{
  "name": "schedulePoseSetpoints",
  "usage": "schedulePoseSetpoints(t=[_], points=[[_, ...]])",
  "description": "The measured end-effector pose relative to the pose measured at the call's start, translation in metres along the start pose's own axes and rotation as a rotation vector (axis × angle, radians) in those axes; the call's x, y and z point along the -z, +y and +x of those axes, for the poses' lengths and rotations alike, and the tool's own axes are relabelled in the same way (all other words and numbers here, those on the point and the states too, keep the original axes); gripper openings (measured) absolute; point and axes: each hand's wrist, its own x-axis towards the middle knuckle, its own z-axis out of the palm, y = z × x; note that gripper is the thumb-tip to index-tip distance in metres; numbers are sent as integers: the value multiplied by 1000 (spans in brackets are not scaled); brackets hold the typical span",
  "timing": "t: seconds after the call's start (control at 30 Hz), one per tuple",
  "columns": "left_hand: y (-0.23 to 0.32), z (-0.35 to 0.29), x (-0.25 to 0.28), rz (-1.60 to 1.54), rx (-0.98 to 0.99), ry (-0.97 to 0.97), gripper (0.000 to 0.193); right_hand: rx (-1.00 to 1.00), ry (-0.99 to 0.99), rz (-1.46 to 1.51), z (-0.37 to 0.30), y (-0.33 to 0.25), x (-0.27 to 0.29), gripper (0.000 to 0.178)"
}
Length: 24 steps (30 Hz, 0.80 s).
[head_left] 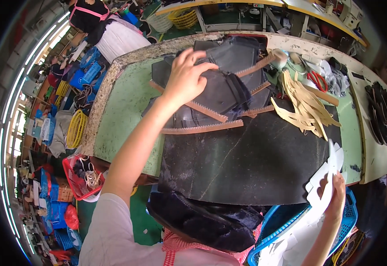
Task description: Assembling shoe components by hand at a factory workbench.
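My left hand point(187, 79) reaches over a pile of dark, flat cut pieces point(220, 55) on the table, its fingers apart and nothing seen in them. Brown strips with toothed edges point(202, 128) run along several of these pieces, and some show dark blue fur. Down at the right, my right hand point(337, 193) is closed round a bunch of white cut pieces with wavy edges point(320, 186). These white pieces hang over a blue plastic basket point(264, 237). A heap of cream-coloured curved pieces point(302, 104) lies beside the dark pile.
A black mat point(242, 164) covers the green tabletop's point(118, 119) near part. Red-handled scissors point(317, 81) and crumpled clear plastic lie at the far right. Dark furry material point(198, 219) rests at my lap. A red basket point(76, 179) stands left; another person point(118, 37) is beyond the table.
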Motion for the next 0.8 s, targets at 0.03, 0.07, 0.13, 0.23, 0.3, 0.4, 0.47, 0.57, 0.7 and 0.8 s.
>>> schedulePoseSetpoints(t=[0.03,0.07,0.13,0.23,0.3,0.4,0.47,0.57,0.7,0.8], points=[[-13,-7,0,-272,67,-14,37,-25,-58,-86,7,-5,-14,53],[-26,-9,-3,-555,126,-32,27,-9,-52,-112,10,-2,-27,52],[-58,-19,0,-837,204,185,15,-8,50,-125,20,4,-47,43],[-29,-10,32,-1081,505,309,21,-17,-8,26,12,-10,-39,30],[-80,-13,19,-1170,646,359,24,32,-163,91,14,-19,-51,27],[-47,-3,-6,-901,253,562,12,51,-385,180,43,-21,-108,28],[-23,10,-26,-692,189,630,14,20,-476,269,62,-30,-163,19],[9,16,-45,-458,231,556,17,89,-796,520,113,-21,-237,33],[-22,-14,1,-1504,405,429,14,-110,-442,240,175,13,-278,56],[-54,-33,74,-1728,166,660,9,-172,-393,346,186,22,-274,59]])
